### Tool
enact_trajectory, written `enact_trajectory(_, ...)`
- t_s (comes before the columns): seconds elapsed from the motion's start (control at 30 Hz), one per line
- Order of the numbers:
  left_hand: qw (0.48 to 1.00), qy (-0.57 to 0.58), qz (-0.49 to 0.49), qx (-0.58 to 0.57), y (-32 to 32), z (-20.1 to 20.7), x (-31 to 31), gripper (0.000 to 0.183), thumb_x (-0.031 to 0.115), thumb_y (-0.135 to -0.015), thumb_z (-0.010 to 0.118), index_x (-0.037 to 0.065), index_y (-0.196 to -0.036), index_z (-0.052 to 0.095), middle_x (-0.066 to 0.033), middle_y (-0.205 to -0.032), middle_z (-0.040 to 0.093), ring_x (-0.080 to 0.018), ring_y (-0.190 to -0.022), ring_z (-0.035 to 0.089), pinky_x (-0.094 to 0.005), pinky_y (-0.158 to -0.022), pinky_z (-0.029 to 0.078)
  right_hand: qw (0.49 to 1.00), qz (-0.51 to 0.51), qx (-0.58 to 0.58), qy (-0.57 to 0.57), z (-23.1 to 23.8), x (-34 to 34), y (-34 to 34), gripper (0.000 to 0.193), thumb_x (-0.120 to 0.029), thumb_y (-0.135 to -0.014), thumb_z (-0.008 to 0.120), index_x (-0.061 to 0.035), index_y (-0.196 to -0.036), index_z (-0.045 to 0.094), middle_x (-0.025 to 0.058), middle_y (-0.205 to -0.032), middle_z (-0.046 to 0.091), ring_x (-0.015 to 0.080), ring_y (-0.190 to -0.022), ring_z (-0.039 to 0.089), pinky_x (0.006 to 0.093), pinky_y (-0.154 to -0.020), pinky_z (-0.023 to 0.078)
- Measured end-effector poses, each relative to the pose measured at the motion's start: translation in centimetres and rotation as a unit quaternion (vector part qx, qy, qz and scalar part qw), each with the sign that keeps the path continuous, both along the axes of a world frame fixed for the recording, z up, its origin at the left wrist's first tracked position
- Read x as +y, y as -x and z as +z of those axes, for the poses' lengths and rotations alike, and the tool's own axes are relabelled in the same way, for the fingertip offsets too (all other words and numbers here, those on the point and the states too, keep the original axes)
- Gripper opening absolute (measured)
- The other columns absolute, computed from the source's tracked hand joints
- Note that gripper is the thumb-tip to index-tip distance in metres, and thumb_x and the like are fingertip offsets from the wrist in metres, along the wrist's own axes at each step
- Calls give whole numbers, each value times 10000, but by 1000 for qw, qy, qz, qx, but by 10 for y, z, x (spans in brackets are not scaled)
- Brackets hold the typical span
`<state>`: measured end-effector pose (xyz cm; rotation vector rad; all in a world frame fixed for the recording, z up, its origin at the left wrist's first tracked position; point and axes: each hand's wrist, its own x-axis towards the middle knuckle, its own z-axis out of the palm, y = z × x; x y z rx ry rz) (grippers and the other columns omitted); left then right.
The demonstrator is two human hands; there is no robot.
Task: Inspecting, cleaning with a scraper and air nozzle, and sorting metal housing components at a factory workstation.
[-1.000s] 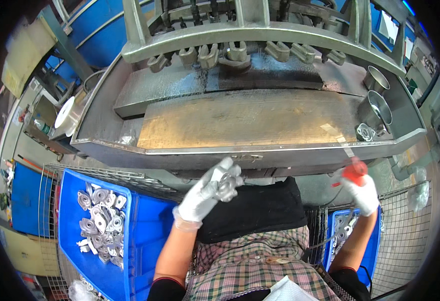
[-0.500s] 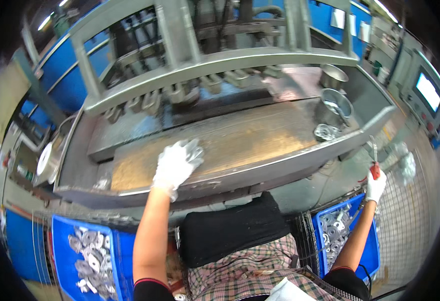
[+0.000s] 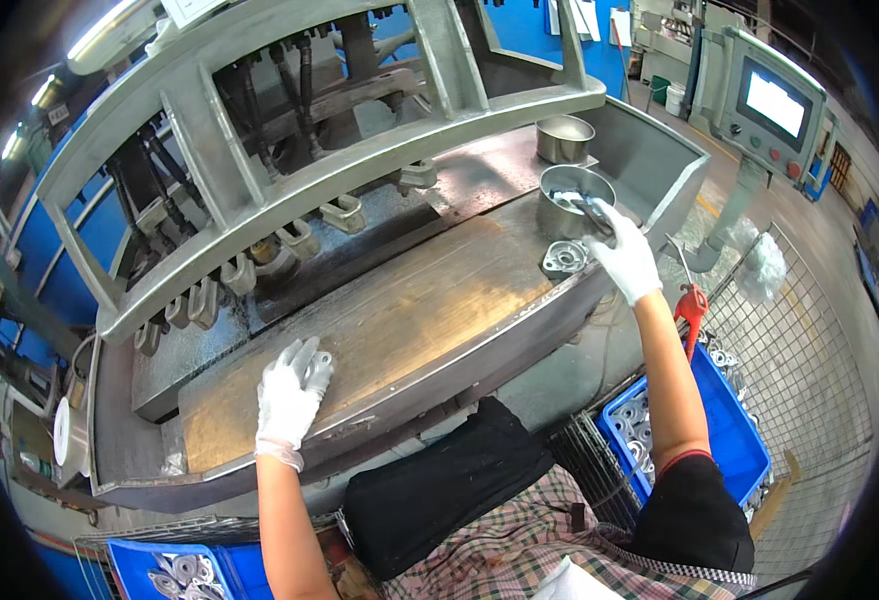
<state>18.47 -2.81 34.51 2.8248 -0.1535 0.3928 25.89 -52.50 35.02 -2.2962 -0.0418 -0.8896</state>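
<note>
Brown, worn board covers the top of the bench (image 3: 409,320), and on it the left hand (image 3: 289,395), in a white glove, lies flat with fingers loosely spread, pressing a small metal casting (image 3: 320,358) that peeks out at the fingertips; how its long axis runs cannot be told, most of it being under the glove. The left forearm rises straight from the lower edge, bare to the wrist. Far off to the right, the right hand (image 3: 621,255), also gloved, reaches up and away with the arm nearly straight, its fingers curled round a dark tool (image 3: 589,208) whose long axis slants up and left into a round steel bowl (image 3: 571,200); the tool's end sits inside the bowl, among what looks like shiny metal bits. Just below that hand lies a second casting (image 3: 565,259), flat on the board, round holes facing up. Beyond the bowl stands another steel pot (image 3: 564,138), its contents hidden. Under the right elbow a blue crate (image 3: 734,440) holds more silver castings, and a second blue crate (image 3: 194,575) near the left elbow holds a few too.
</note>
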Motion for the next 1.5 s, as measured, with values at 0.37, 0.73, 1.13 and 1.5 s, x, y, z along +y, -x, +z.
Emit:
enact_trajectory(0.37,1000,21,16,1,1,-4,-1,485,397,-929,631,139,-1340,637,-167,-1394,586,-381,-1246,557,-463,-1069,428,994,-66,47,-80,29,-36,-36,261,-259,-920,654,-55,-1071,715,129,-961,733,228,-903,702,332,-820,527)
enact_trajectory(0.73,999,38,10,10,1,-6,2,506,381,-900,662,142,-1345,632,-147,-1413,576,-377,-1256,548,-469,-1080,416,981,29,-38,-188,48,-26,-28,222,-214,-958,669,-74,-1127,706,-5,-879,690,60,-676,590,222,-569,457)
enact_trajectory(1.13,1000,16,7,15,4,-9,6,613,415,-843,716,150,-1383,594,-141,-1435,557,-378,-1272,535,-483,-1069,422,997,-6,-35,-66,22,-37,14,239,-179,-989,628,-40,-1172,695,42,-1059,702,84,-898,641,243,-710,519)
enact_trajectory(1.5,1000,-1,19,18,9,-10,12,616,460,-883,668,181,-1420,550,-110,-1457,532,-338,-1272,531,-472,-1074,412,985,43,-36,-161,52,29,30,250,-190,-1008,606,-44,-1199,673,22,-925,682,54,-662,576,205,-609,478)
